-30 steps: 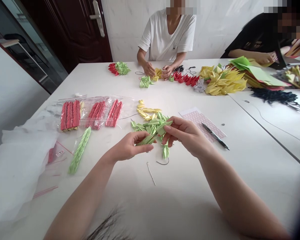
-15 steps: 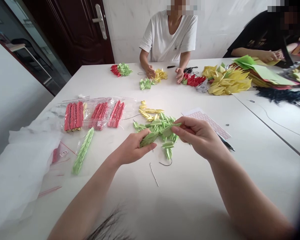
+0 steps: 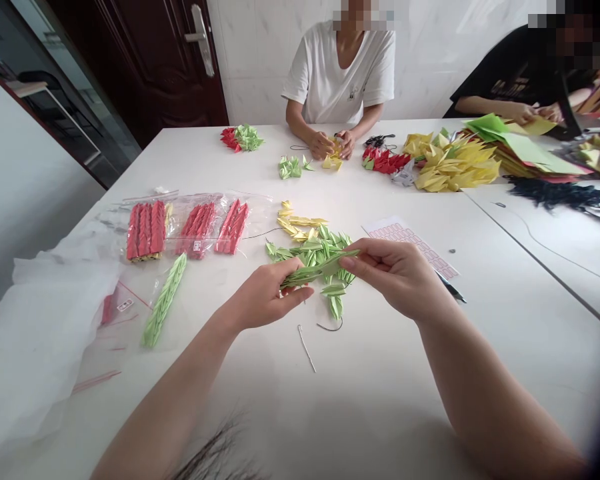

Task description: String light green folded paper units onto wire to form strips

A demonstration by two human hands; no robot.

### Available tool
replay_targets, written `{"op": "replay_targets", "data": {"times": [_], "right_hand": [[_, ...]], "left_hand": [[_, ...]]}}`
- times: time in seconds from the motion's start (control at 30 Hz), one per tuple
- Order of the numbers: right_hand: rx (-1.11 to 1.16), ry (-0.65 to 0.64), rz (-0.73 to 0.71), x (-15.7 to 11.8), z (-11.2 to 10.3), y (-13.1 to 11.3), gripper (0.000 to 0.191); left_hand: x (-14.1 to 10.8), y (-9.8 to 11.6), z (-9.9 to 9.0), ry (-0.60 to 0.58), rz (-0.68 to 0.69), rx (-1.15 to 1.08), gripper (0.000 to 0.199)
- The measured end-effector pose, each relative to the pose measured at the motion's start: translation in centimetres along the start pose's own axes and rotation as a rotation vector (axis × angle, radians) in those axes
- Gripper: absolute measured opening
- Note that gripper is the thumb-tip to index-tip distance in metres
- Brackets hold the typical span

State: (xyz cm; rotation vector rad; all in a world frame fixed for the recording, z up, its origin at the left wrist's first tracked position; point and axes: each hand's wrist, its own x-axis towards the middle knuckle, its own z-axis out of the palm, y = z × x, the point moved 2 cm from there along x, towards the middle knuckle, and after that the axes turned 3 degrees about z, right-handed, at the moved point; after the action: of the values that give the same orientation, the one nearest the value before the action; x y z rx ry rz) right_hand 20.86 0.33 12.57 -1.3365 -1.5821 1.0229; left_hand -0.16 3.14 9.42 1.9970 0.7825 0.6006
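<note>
A strip of folded green paper (image 3: 316, 271) stretches between my two hands above the white table. My left hand (image 3: 266, 293) is closed around its left end, thumb below and fingers behind. With thumb and forefinger, my right hand (image 3: 387, 272) pinches the right end. Beneath the strip lies a pile of folded green paper pieces (image 3: 330, 243), partly hidden by it. Yellow folded paper pieces (image 3: 300, 223) lie just behind the pile. A thin metal needle (image 3: 307, 348) rests on the table in front, near a short dark thread (image 3: 331, 325).
At left are plastic bags of red folded paper (image 3: 197, 223) and a bagged green strip (image 3: 164, 303). A label sheet (image 3: 413, 247) and a pen (image 3: 451, 288) lie at right. Across the table, a person in white (image 3: 343, 80) handles yellow paper; another person sits far right.
The green strip between my hands has turned so it shows thinner and more edge-on; my hands have barely moved. The person opposite has brought both hands together on the yellow paper.
</note>
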Motion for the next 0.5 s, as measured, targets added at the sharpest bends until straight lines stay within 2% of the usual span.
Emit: {"op": "replay_targets", "data": {"times": [0.3, 0.5], "right_hand": [[-0.114, -0.014, -0.023, -0.14, -0.18, -0.24, 0.034], [-0.175, -0.039, -0.044, -0.3, -0.44, -0.31, 0.027]], "left_hand": [[-0.06, -0.09, -0.05, -0.033, -0.002, -0.019, 0.03], [-0.07, 0.09, -0.16, -0.043, 0.032, 0.098, 0.032]]}}
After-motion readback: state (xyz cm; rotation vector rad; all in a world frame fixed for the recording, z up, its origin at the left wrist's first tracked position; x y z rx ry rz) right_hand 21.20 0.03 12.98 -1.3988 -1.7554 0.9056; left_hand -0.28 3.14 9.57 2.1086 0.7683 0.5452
